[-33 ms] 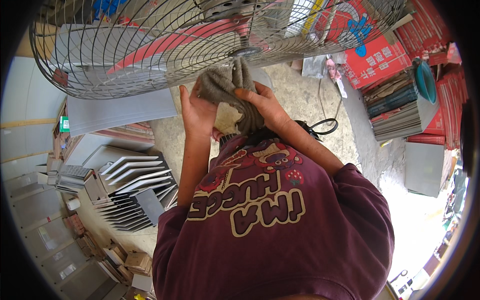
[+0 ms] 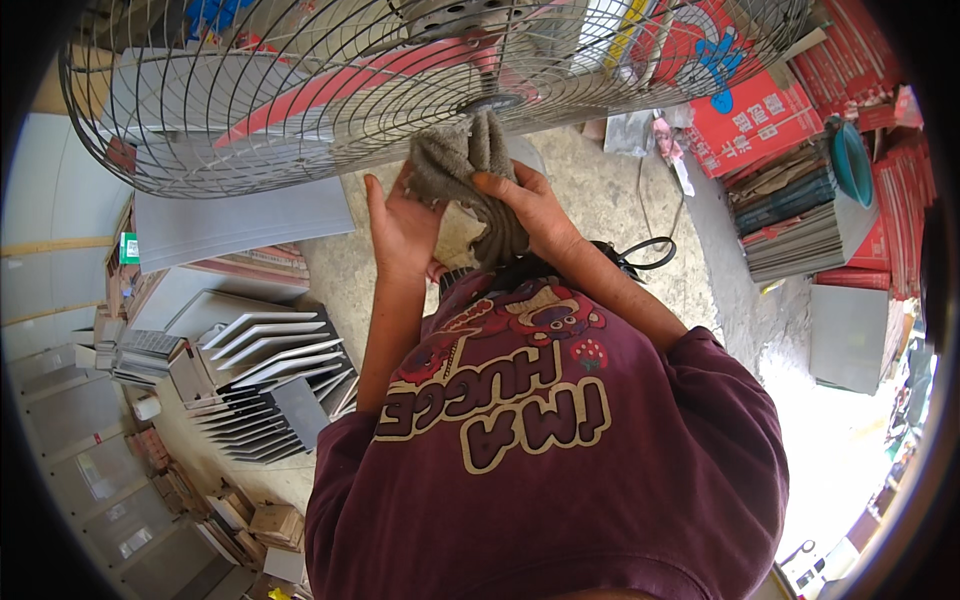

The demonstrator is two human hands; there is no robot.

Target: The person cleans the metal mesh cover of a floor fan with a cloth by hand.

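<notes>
A grey-brown cloth [image 2: 455, 165] hangs bunched up just below the front grille of a large fan [image 2: 330, 110]. My right hand [image 2: 540, 212] is closed on the cloth, thumb on top, and a fold of it droops toward my waist. Beside the cloth's left edge, my left hand [image 2: 405, 232] has its palm turned inward and its thumb stretched apart. Its fingertips are partly hidden near the cloth, and whether they touch it I cannot tell. Behind the wire cage shows a red fan blade [image 2: 370, 85]. The cloth's top lies close to the fan's hub [image 2: 492, 103].
A grey panel [image 2: 240, 222] lies under the fan at left. A rack of tile samples [image 2: 270, 350] stands nearer on that side. Red boxes [image 2: 750, 125], a stack of boards [image 2: 800, 240] and a teal basin [image 2: 851, 165] are at right. A cable [image 2: 655, 215] trails over the concrete floor.
My left hand has shifted slightly right and down, with its thumb lower. The cloth's left side has drawn in a little to the right. My right hand has barely moved.
</notes>
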